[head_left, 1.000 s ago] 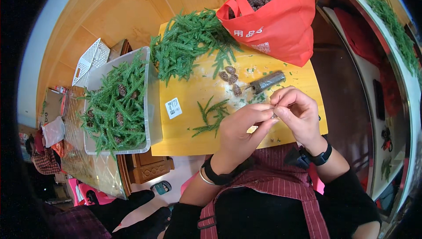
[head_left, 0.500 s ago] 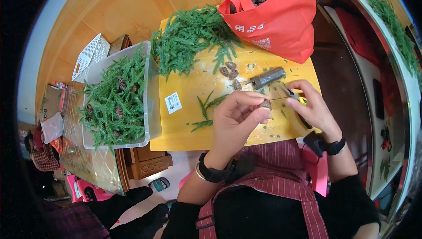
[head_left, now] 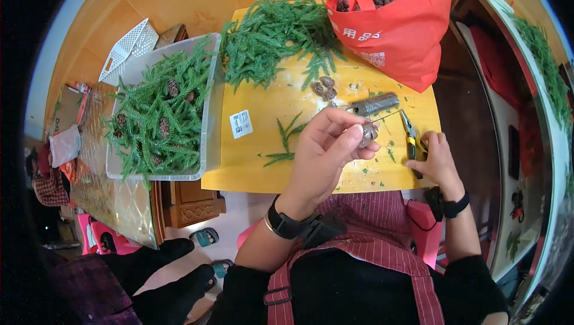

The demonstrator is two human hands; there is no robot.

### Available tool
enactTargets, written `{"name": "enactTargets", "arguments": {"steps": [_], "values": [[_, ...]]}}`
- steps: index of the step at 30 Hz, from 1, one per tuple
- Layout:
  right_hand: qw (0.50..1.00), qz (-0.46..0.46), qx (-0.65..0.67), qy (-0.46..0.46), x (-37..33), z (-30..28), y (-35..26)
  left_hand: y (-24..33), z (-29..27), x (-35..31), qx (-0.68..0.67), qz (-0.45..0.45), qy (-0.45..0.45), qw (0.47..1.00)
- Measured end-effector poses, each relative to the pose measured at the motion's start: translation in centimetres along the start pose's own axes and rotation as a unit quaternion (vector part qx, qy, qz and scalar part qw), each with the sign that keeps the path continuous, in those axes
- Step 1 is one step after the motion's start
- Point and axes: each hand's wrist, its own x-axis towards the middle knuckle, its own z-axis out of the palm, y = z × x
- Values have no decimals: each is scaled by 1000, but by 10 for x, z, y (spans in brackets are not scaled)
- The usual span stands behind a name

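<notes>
Pinched in my left hand is a small brown pine cone, and a thin wire sticks out from it toward the upper right. My right hand is at the table's right side, its thumb and fingers around the yellow-and-black handles of the pliers. The pliers lie on the yellow tabletop with their jaws pointing away from me. Beyond my left hand are a few loose pine cones and a dark bundle in clear wrap. A green sprig rests left of my left hand.
At the left stands a clear plastic bin of green sprigs with several pine cones. A heap of green sprigs covers the table's far side. A red bag full of pine cones stands at the far right. Another person's legs show at lower left.
My right hand has let go of the wire and moved down and right to the pliers' handles. My left hand still holds the pine cone. The whole view has shifted slightly.
</notes>
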Motion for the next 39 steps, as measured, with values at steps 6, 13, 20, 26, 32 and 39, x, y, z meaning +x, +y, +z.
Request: {"name": "enactTargets", "arguments": {"steps": [6, 13, 20, 26, 32, 39], "values": [[999, 33, -17, -5, -2, -4, -2, 2, -2, 2, -33, -13, -4, 999], [885, 108, 440, -104, -19, -49, -19, 5, -1, 0, -22, -8, -3, 1000], [933, -52, 333, -126, -20, -80, -75, 2, -3, 4, -22, -6, -4, 1000], [953, -239, 188, -10, -12, -82, -84, 0, -6, 5, -33, 0, -9, 999], [953, -256, 161, 17, -12, -80, -86, 1, -6, 7, -36, 4, -4, 999], [959, -237, 151, 32, -14, -75, -82, 0, 0, 8, 19, 43, -5, 999]]}}
